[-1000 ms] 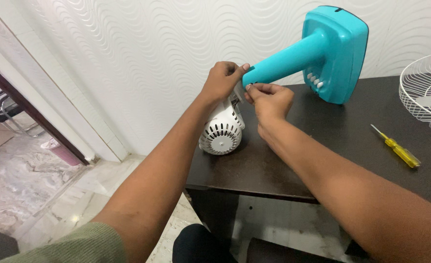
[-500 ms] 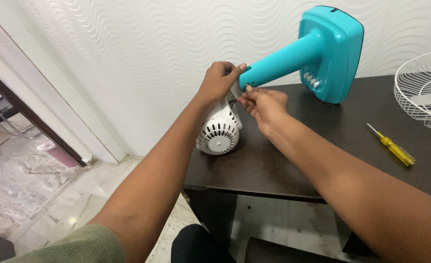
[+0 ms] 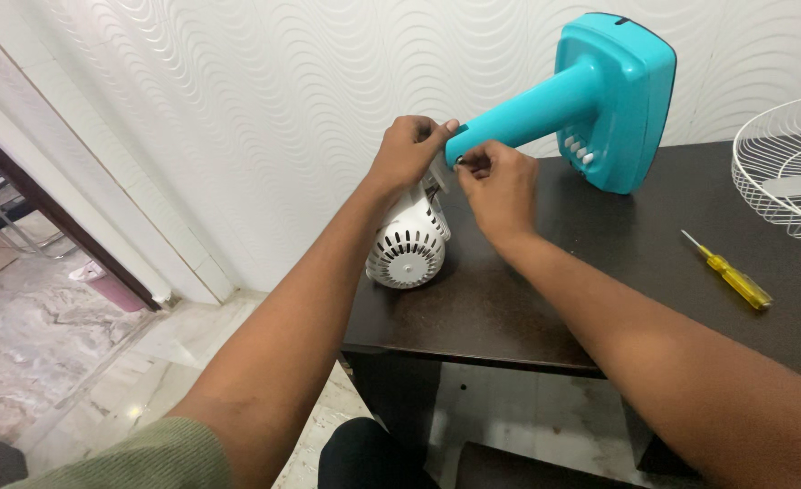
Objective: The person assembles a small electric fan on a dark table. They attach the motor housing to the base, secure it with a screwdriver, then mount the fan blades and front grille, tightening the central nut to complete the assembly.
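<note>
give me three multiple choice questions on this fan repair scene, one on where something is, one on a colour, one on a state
1. Where does the screwdriver lie?
A. on the dark table, right of the hands
B. on the floor
C. inside the wire grille

2. What colour is the fan stand?
A. red
B. turquoise
C. black

3. How is the fan stand placed?
A. upright on its base
B. hanging from the wall
C. tipped over, base raised, neck pointing at the hands

Answers:
1. A, the yellow-handled tool rests on the dark table, apart from both hands and short of the wire grille.
2. B, neck and base are turquoise, while the motor housing is white.
3. C, the base stands on edge by the wall; the left hand grips the neck's end above the motor housing, and the right hand pinches at that joint.
</note>
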